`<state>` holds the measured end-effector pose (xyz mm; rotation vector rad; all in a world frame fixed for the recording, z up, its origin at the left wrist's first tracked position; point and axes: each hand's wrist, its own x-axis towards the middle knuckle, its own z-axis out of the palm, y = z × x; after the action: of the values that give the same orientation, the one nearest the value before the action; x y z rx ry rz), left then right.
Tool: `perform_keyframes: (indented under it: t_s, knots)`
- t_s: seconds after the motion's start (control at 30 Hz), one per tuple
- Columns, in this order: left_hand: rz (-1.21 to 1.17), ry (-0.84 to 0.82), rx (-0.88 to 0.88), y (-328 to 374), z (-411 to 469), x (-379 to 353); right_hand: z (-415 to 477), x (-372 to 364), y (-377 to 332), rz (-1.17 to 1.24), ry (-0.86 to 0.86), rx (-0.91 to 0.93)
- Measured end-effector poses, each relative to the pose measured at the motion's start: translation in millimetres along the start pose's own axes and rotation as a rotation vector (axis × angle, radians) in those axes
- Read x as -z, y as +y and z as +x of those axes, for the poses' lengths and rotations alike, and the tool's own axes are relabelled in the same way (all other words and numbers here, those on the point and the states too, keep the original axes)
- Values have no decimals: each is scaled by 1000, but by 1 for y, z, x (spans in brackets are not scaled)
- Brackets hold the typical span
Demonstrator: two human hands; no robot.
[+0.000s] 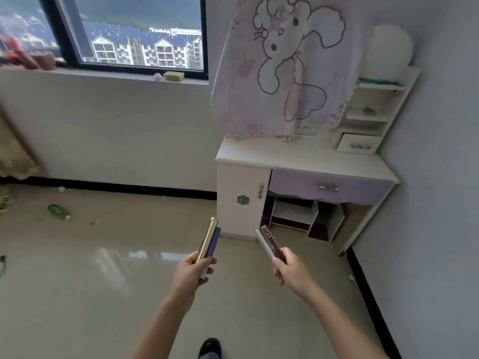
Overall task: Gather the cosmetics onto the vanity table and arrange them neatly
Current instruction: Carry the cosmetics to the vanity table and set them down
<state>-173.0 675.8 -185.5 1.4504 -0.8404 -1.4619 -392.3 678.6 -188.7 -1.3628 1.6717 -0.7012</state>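
So nothing sits on the bench (298, 156) yet; left hand (193, 272) clasps a gold tube (206, 239) and box (213, 244), right hand (287, 268) pinches a flat case (268, 240).

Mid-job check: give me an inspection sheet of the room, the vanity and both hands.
Surface: vanity table top bare; cartoon cloth draped over its back.
Job's things: gold tube and blue box in left hand; dark red flat case in right hand.
Clutter: green bottle lying on floor; scraps near wall.
Grips: both closed on items.
Cables: nothing seen.
Surroundings: window, sponge on sill, white organiser under the vanity.
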Motion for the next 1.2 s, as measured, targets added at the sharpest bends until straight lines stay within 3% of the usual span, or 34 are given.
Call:
perform_keyframes:
  t_s: [0.37,0.83,1.2]
  knots:
    - [46,-90,-60,90,174,20,166,-15,-89,-80,56,45]
    - [74,-97,105,106,300,24,290,-32,-86,-102,-16,-101]
    - [190,-43,192,157,454,-14,468,-33,-96,-27,-21,-171]
